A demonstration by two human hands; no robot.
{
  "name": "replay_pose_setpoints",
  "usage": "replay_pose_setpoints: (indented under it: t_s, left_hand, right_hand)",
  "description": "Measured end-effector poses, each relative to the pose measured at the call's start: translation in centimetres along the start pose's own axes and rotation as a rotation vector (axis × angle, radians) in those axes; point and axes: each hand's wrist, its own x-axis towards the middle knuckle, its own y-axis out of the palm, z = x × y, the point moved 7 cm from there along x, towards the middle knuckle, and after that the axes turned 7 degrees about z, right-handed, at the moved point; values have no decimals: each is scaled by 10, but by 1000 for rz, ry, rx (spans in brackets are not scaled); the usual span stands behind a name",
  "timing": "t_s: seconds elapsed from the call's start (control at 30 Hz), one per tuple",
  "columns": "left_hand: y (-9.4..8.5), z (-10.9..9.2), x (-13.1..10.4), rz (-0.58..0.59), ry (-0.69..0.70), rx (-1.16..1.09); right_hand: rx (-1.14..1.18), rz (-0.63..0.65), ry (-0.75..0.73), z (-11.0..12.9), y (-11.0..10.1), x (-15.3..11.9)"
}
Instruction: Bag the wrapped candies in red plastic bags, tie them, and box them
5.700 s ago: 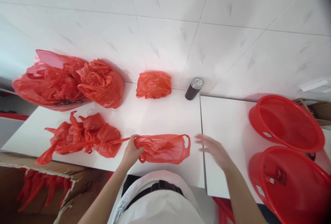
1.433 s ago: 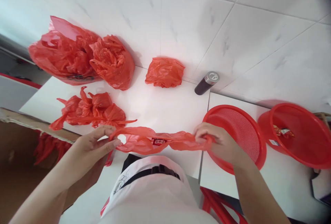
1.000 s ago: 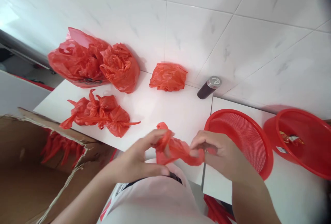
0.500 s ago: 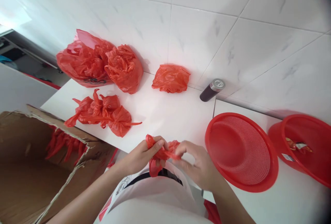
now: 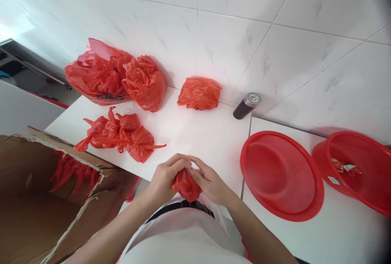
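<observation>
Close to my waist, at the table's front edge, I hold a red plastic bag between both hands. My left hand is closed on the bag's left side, its fingers curled over the top. My right hand grips the bag from the right, thumb and fingertips meeting the left hand's fingers. The bag looks rounded and bunched; what is inside does not show. On the table to the left lies a cluster of knotted red bags.
Two large stuffed red bags and a folded red bag stack stand along the wall. A dark bottle is right of them. A red mesh basket and a red basin sit right; a cardboard box with red bags is left.
My hands have come together around the bag. The right hand has moved left, and the loose bag ends that stuck out between the hands are now gathered in.
</observation>
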Motion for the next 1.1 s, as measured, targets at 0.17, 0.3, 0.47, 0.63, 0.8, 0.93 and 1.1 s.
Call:
replay_pose_setpoints:
  t_s: [0.17,0.3,0.47,0.63,0.8,0.93,1.1]
  left_hand:
    - [11,3,-5,123,22,30]
    - [5,20,-17,291,-60,27]
    - [-20,61,-52,197,-310,-179]
    - [-15,60,-73,82,-333,-336]
    - [-11,39,-77,133,-253,-417]
    - [-34,65,-101,-57,-404,-336]
    - [-95,89,-163,-670,-578,-46]
  right_hand:
    - [-7,-77,17,3,-6,-13]
    - [-266,-228,-8,6,-33,-35]
    - [-634,-442,169,-36,-94,-47]
    - [-406,-557,96,-51,-90,-24]
    - [-369,-229,53,-44,-9,13]
    - [-474,128,26,-46,53,35]
    - [-554,292,-37,-34,100,70]
